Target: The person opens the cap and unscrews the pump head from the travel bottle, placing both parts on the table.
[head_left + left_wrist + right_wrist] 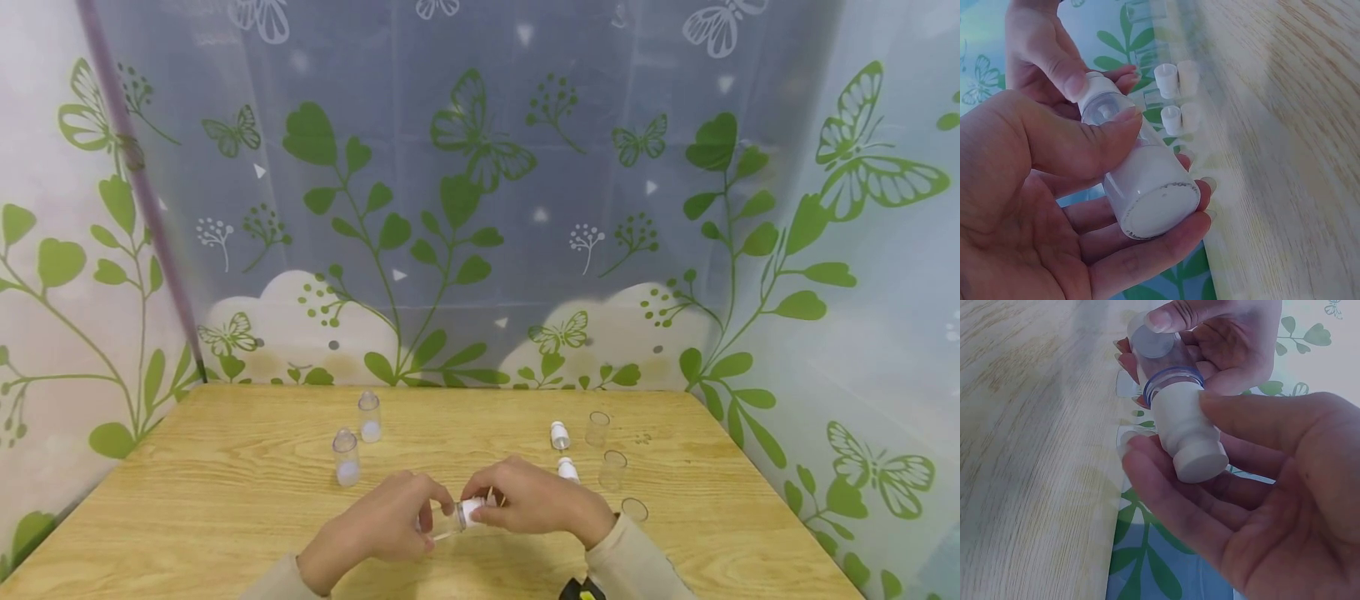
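Observation:
My left hand (390,512) grips a clear bottle (1154,187) tilted above the table, thumb on one side and fingers along the other. The bottle has a white disc in its base and a blue-tinged rim (1175,376). At its neck end, my right hand (536,500) pinches a white pump top (1184,419) between thumb and fingers. The pump top's lower part sits in or against the bottle's mouth; I cannot tell whether it is fastened. Through the clear wall, a pale piece (1105,111) of the pump shows inside.
Two clear bottles (347,458) stand on the table's left side. Two more white pump tops (559,435) stand at the right, the nearer partly behind my right hand. Beside them are three clear caps (597,429). A black and yellow object (581,590) shows at the bottom edge.

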Demonstrator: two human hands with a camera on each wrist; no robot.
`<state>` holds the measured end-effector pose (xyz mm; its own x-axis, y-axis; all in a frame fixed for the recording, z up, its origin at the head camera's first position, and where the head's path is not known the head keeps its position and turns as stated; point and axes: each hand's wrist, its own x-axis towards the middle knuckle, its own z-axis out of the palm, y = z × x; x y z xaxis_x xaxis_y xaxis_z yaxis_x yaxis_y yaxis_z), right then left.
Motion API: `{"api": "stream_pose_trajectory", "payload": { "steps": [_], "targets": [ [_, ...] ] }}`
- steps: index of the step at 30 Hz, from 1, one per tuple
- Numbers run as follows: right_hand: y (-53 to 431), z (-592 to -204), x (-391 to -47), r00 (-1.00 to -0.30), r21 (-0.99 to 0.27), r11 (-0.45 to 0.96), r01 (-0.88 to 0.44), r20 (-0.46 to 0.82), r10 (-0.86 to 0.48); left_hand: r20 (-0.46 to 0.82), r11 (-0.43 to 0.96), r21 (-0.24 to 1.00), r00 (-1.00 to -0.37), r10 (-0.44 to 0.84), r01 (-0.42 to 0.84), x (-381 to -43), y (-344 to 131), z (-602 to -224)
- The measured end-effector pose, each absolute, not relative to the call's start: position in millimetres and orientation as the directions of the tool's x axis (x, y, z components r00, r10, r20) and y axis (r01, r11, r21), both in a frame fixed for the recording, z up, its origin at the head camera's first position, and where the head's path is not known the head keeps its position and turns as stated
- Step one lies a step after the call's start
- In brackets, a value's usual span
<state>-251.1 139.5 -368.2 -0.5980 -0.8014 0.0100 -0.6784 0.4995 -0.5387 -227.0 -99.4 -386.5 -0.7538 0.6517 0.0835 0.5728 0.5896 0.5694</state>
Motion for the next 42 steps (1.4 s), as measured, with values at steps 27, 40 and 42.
{"api": "stream_pose_trajectory", "payload": {
  "steps": [27, 40, 42],
  "targets": [
    [141.3, -364.8, -251.4, -0.607, -0.55, 0.496, -0.672, 0.026, -0.794, 0.078, 0.602, 0.56, -0.759, 0.646, 0.57, -226.4, -100.0, -385.8],
    [141.2, -365.8, -251.4, -0.596, -0.543, 0.493, -0.679, 0.016, -0.803, 0.089, 0.599, 0.552, -0.755, 0.65, 0.58, -226.7, -100.2, -386.2],
    [140.8, -366.8, -251.6, -0.597, -0.546, 0.498, -0.673, 0.005, -0.802, 0.092, 0.597, 0.551, -0.754, 0.651, 0.583, -226.6, -100.2, -386.2]
  ]
}}
